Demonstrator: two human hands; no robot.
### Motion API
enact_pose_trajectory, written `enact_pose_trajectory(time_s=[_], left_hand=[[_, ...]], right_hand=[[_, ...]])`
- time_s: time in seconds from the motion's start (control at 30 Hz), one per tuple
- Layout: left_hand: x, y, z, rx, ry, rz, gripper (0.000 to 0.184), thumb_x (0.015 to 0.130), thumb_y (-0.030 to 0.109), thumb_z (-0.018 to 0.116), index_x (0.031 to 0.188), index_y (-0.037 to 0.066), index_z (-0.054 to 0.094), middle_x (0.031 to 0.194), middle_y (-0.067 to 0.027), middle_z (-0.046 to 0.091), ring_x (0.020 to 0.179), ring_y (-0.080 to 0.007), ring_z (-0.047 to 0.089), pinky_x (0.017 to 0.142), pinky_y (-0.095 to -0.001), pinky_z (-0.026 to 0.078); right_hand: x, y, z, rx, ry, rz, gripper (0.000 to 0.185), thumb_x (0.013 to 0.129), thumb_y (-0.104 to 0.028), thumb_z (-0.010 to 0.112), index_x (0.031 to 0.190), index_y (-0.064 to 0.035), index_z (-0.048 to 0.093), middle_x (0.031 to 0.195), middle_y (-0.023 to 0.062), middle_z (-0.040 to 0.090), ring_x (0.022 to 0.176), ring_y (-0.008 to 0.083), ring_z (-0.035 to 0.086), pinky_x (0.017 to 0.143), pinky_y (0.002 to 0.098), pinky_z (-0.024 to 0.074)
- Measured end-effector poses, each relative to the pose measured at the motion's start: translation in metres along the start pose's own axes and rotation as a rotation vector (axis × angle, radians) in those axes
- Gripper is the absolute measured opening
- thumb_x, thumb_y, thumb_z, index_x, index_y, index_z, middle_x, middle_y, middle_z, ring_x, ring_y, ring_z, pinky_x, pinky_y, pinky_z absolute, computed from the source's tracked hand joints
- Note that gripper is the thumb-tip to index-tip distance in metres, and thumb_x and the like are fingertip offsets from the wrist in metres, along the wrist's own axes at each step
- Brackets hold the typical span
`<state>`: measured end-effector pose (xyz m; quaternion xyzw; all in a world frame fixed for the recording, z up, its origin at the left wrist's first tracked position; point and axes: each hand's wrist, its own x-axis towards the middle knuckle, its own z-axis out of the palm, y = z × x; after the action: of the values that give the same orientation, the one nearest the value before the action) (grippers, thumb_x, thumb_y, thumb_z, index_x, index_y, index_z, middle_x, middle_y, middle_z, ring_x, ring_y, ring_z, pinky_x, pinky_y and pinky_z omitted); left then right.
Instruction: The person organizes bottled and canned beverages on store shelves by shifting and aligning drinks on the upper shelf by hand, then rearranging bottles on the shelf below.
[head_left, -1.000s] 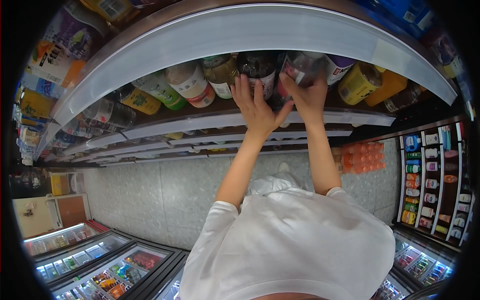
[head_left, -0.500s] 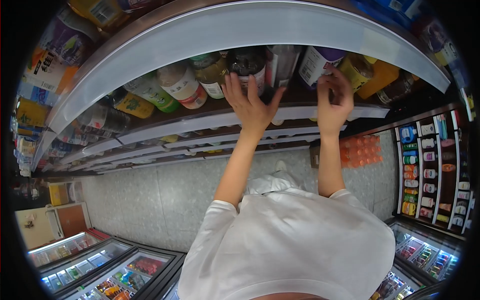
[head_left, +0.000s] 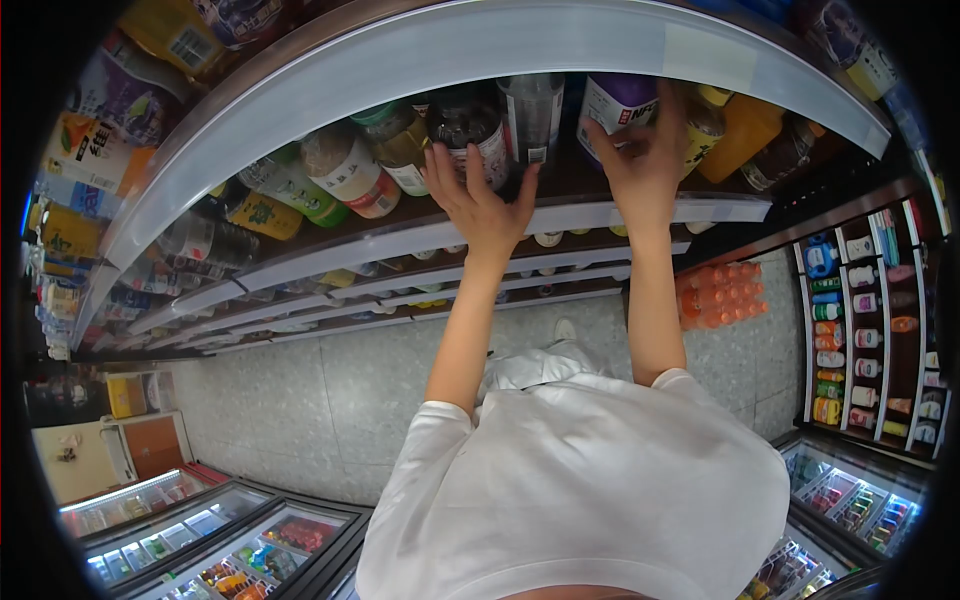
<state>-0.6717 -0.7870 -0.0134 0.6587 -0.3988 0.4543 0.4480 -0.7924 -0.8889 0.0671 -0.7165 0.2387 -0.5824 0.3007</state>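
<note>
While the left hand (head_left: 480, 208) spreads loosely against a dark bottle (head_left: 468, 128), the right (head_left: 645, 180) half-closes around a purple-and-white bottle (head_left: 618, 104) on the shelf (head_left: 575, 217), apparently gripping it, so moving it calls for a steady hold.

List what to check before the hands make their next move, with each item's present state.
1. Right hand at the purple bottle, thumb and fingers on opposite sides: ok.
2. Firm grip on that bottle: cannot tell.
3. Left hand at the dark bottle, fingers spread: ok.
4. Clear bottle standing between the dark and purple ones: ok.
5. Visible gap between right hand and yellow bottle: not ok, none shows.
6. Purple bottle's base flat on the shelf: cannot tell.
</note>
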Motion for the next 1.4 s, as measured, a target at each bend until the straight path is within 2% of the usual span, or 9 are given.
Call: enact_pose_trajectory(time_s=[0.2,0.3,0.37,0.47,0.77,1.03,1.17,1.23,1.4], left_hand=[[-0.002,-0.001,0.000,0.021,-0.001,0.004,0.077,0.075,0.035,0.075,0.134,0.002,0.037,0.139,-0.0283,0.030,0.128,-0.0481,0.030,0.102,-0.0614,0.027],[-0.002,-0.002,0.000,0.030,-0.003,-0.003,0.077,0.076,0.035,0.075,0.134,0.001,0.037,0.139,-0.0286,0.030,0.128,-0.0480,0.030,0.102,-0.0615,0.026],[-0.002,-0.001,0.000,0.033,0.001,-0.003,0.076,0.076,0.035,0.074,0.134,0.001,0.037,0.139,-0.0286,0.030,0.128,-0.0480,0.030,0.102,-0.0613,0.026],[-0.001,-0.001,-0.002,0.040,-0.017,0.002,0.079,0.075,0.032,0.076,0.134,0.001,0.035,0.140,-0.0292,0.027,0.129,-0.0472,0.028,0.103,-0.0590,0.025],[0.000,0.002,-0.003,0.081,-0.032,-0.002,0.083,0.073,0.029,0.078,0.136,0.001,0.032,0.142,-0.0292,0.024,0.131,-0.0452,0.026,0.103,-0.0547,0.024],[0.000,0.005,-0.002,0.136,0.002,-0.018,0.079,0.074,0.035,0.075,0.135,0.004,0.035,0.140,-0.0270,0.030,0.129,-0.0461,0.029,0.102,-0.0571,0.028],[-0.002,0.005,-0.002,0.132,-0.009,-0.040,0.080,0.074,0.035,0.075,0.136,0.003,0.035,0.141,-0.0274,0.030,0.129,-0.0467,0.029,0.102,-0.0573,0.026],[-0.003,0.004,-0.001,0.130,-0.003,-0.035,0.081,0.074,0.036,0.075,0.136,0.003,0.034,0.142,-0.0276,0.029,0.129,-0.0466,0.028,0.102,-0.0571,0.025],[-0.004,0.011,0.002,0.176,-0.004,-0.055,0.084,0.076,0.039,0.073,0.139,0.002,0.031,0.144,-0.0277,0.026,0.132,-0.0455,0.026,0.103,-0.0567,0.022]], right_hand=[[0.009,0.017,0.006,-0.364,0.022,-0.138,0.079,0.070,-0.028,0.079,0.133,-0.0020,0.039,0.127,0.0241,0.046,0.084,0.0320,0.062,0.070,0.0368,0.0522],[0.009,0.014,-0.001,-0.329,0.012,-0.097,0.071,0.070,-0.025,0.078,0.129,-0.0025,0.045,0.113,0.0201,0.056,0.075,0.0258,0.062,0.067,0.0352,0.0501],[0.007,0.005,-0.008,-0.205,-0.042,0.029,0.063,0.070,-0.019,0.077,0.125,-0.0032,0.050,0.091,0.0126,0.061,0.065,0.0183,0.060,0.061,0.0297,0.0470],[0.000,0.006,-0.008,-0.125,0.010,0.031,0.059,0.069,-0.013,0.077,0.122,-0.0031,0.053,0.075,0.0074,0.056,0.054,0.0122,0.056,0.057,0.0255,0.0434],[0.000,0.015,0.006,0.190,-0.041,0.068,0.059,0.067,-0.007,0.077,0.121,-0.0045,0.053,0.053,-0.0005,0.050,0.051,0.0119,0.056,0.057,0.0241,0.0430],[0.004,0.014,0.011,0.475,-0.158,0.099,0.058,0.073,-0.005,0.074,0.124,-0.0026,0.048,0.059,0.0032,0.059,0.063,0.0131,0.062,0.067,0.0283,0.0468],[0.011,0.022,-0.027,0.055,-0.027,-0.461,0.034,0.072,-0.003,0.074,0.103,-0.0020,0.061,0.083,0.0123,0.068,0.069,0.0175,0.065,0.076,0.0316,0.0482],[-0.001,0.031,-0.048,0.236,0.035,-0.239,0.028,0.071,0.001,0.072,0.098,-0.0010,0.062,0.101,0.0142,0.065,0.065,0.0124,0.062,0.065,0.0265,0.0493],[0.011,0.070,-0.086,0.108,0.104,-0.182,0.036,0.072,0.003,0.072,0.105,0.0006,0.059,0.104,0.0118,0.060,0.062,0.0086,0.057,0.052,0.0211,0.0449]])
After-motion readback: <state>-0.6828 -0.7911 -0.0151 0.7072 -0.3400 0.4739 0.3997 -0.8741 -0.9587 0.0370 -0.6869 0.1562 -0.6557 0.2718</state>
